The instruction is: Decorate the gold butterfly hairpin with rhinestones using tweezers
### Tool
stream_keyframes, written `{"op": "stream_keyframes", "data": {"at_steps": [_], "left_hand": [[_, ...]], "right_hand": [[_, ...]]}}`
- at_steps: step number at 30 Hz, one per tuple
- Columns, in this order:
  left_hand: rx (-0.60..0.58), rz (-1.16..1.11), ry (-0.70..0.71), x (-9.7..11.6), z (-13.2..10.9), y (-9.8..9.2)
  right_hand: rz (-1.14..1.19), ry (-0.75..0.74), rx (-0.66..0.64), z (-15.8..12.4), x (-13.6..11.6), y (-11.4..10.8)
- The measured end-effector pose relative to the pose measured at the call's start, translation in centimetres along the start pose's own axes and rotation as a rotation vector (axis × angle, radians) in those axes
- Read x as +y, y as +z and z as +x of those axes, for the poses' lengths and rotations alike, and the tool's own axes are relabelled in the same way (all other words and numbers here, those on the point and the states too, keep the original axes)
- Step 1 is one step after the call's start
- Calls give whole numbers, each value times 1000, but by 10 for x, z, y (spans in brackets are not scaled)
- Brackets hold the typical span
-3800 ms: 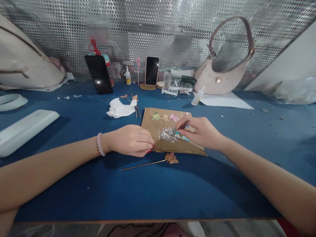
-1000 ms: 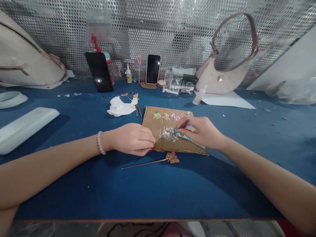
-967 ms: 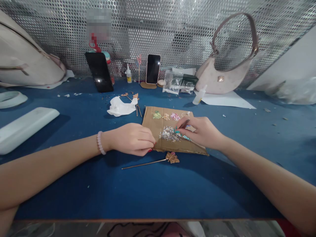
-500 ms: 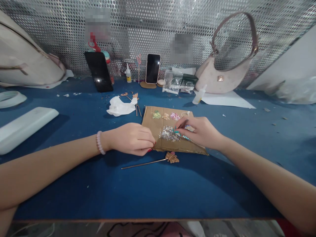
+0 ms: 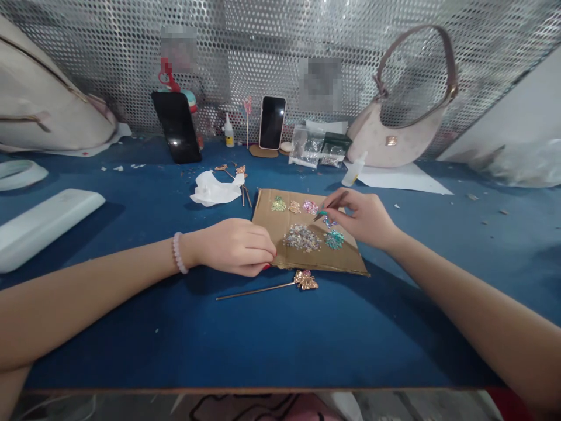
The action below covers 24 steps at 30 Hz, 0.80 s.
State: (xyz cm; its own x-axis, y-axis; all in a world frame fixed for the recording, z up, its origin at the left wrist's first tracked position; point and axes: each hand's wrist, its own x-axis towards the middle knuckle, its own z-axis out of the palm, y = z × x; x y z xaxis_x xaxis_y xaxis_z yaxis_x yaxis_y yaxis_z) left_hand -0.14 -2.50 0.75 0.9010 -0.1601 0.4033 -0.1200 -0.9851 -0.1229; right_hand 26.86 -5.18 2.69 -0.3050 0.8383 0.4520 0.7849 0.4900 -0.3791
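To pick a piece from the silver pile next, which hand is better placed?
Likely the right hand: it holds a tweezers-like tool angled toward the silver pile. The left hand is at the near left corner of the cardboard, with no tool visible.

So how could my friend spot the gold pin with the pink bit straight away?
Find the blue table, then the brown cardboard on it. Just in front of its near edge lies the thin gold pin. Unlike the other pins by the white paper, it lies alone, with pink at its fancy end.
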Motion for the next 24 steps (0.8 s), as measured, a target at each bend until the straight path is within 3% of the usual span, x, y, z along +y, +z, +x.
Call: {"op": "stream_keyframes", "data": {"at_steps": [6, 13, 24], "left_hand": [[-1, 9, -7, -1, 2, 0], [-12, 8, -9, 0, 3, -2], [-6, 8, -10, 0, 3, -3]], "right_hand": [[26, 80, 65, 8, 14, 7], [31, 80, 14, 16, 3, 18], [87, 90, 74, 25, 8, 25]]}}
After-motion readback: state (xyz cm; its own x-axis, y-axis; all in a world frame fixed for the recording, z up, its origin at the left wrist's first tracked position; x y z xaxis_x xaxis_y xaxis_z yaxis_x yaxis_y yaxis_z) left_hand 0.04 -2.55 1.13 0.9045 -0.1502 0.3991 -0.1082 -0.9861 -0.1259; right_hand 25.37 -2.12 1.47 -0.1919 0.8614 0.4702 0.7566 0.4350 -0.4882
